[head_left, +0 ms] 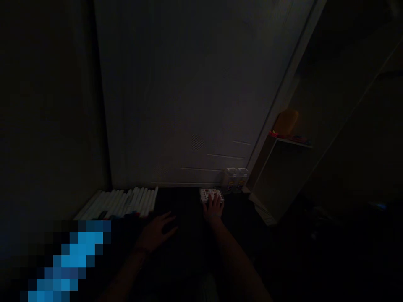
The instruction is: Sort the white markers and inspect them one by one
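Far L, down low, there's a blue patch made of big blocks, too fuzzy to tell what it is. Just past it, a row of white sticks lies side by side, w/ bits of red & other colors at the near ends. Next is the L hand. Its fingers & thumb are spread wide, & it's near the sticks but apart from them. Can't tell if it touches the dark table, b/c it's v. dim. A dark band goes round that wrist.

A big pale wall stands up behind the table. In the mid, near the wall, is a small white case w/ little parts in rows. The R hand is on its near side, fingers a bit apart & lying over it. Can't tell if they grip it or just rest there.

Just R of the case, 2 clear tubs stand upright next to each other by the wall, w/ yellow on their labels. Far R, an orange thing & a small red thing sit on a shelf.
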Available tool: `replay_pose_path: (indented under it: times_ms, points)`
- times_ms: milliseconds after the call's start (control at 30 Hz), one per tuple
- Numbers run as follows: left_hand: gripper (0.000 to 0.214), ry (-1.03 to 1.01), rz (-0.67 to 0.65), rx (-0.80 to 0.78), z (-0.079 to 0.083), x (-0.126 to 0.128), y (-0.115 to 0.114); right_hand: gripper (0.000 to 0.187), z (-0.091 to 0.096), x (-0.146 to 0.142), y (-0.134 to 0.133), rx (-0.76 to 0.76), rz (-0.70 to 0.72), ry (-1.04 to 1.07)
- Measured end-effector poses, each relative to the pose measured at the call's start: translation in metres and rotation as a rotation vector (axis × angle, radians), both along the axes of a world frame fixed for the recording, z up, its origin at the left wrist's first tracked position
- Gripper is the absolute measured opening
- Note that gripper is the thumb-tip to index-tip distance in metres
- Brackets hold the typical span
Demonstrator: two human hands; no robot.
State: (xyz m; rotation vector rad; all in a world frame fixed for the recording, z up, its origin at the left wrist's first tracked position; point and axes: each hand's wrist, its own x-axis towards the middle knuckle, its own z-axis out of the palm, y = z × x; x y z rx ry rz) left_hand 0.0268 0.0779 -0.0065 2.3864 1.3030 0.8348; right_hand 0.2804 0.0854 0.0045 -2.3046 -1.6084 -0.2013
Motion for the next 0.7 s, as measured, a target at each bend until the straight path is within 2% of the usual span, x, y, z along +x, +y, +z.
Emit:
replay_pose_path:
  times_ms: [267, 500, 700]
  points:
    - [0.047, 0.009, -0.006, -0.017, 0.005, 0.002, 0.000, 0.060, 0.005, 0.004, 0.015, -0.037, -0.013, 0.020]
    - [0.047, -0.011, 0.004, -0.061, 0.009, 0.005, -0.002, 0.062, 0.003, 0.009, 0.016, -0.026, 0.024, 0.020]
    - [0.046, 0.033, -0.009, 0.014, 0.009, 0.005, -0.004, 0.063, 0.002, 0.018, 0.012, -0.002, 0.073, -0.004]
